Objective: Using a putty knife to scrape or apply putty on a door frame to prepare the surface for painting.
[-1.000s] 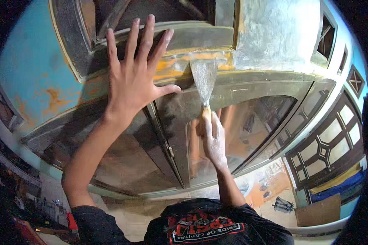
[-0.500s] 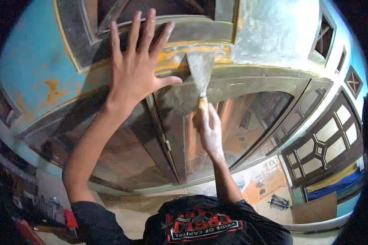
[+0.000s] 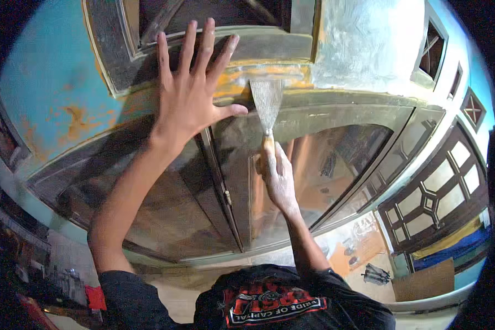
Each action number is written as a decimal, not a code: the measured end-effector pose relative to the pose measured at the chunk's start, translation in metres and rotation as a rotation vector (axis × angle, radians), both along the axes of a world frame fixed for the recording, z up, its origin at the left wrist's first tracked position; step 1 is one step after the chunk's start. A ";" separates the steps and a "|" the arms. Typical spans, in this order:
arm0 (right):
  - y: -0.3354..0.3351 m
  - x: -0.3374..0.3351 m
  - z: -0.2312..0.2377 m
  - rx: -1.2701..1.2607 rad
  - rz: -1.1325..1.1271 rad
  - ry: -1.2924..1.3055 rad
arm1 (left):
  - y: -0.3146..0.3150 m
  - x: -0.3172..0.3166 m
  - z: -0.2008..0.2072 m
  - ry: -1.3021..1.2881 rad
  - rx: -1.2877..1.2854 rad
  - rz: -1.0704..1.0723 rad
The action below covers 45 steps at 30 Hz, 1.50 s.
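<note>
Teal paint, flaking to orange rust, covers the wall (image 3: 44,104) at far left. The left hand (image 3: 190,99) lies flat on the grey door frame (image 3: 363,107), all 5 fingers (image 3: 191,44) spread wide, holding nothing. To its right, the right hand (image 3: 278,176) is closed on the wooden handle of a putty knife (image 3: 268,104), blade against the orange patch. Step in hand: a filler or scraping stroke; next likely needs firm blade pressure. Since 1 second ago, the left hand has shifted upward.

I saw my left hand (image 3: 190,99) spread flat at upper centre, blocking the frame left of the scraper (image 3: 268,107). To the scraper's right, the door frame (image 3: 363,107) lay open; my right hand (image 3: 278,176) filled the space below.
</note>
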State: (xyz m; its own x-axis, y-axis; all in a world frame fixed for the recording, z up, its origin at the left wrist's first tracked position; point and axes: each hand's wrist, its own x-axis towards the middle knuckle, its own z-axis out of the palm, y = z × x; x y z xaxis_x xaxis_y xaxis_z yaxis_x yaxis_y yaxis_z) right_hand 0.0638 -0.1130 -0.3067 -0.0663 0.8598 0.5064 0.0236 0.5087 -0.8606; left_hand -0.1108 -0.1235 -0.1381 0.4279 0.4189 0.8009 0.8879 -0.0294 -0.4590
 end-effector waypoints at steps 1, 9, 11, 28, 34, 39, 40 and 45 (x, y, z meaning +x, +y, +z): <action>-0.008 0.002 0.004 -0.058 0.007 -0.002 | 0.000 0.000 0.000 0.004 -0.005 0.011; -0.001 0.003 0.008 0.045 -0.007 0.017 | -0.003 0.003 0.004 0.013 -0.006 0.026; 0.008 0.007 -0.010 -0.054 -0.050 -0.018 | 0.000 0.005 0.004 0.016 -0.022 0.050; 0.003 0.041 0.027 -0.008 -0.023 0.144 | 0.006 0.009 0.009 0.019 0.010 0.002; 0.031 0.076 0.020 0.135 -0.241 0.161 | 0.023 0.059 0.031 0.136 -0.056 -0.143; 0.029 0.087 0.010 -0.010 -0.138 0.340 | 0.049 0.104 0.049 0.317 -0.084 -0.219; 0.025 0.091 0.011 -0.092 -0.144 0.313 | 0.054 0.113 0.052 0.360 -0.073 -0.225; 0.034 0.099 0.023 0.052 -0.176 0.363 | 0.079 0.133 0.064 0.522 -0.047 -0.225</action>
State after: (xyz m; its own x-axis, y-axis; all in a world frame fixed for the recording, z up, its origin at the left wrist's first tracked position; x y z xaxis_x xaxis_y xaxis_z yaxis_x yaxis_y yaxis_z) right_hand 0.1633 -0.0785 -0.2833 0.2704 0.8148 0.5128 -0.1862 0.5668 -0.8025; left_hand 0.0225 -0.0450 -0.0744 0.8448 0.3016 0.4420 0.5131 -0.2221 -0.8291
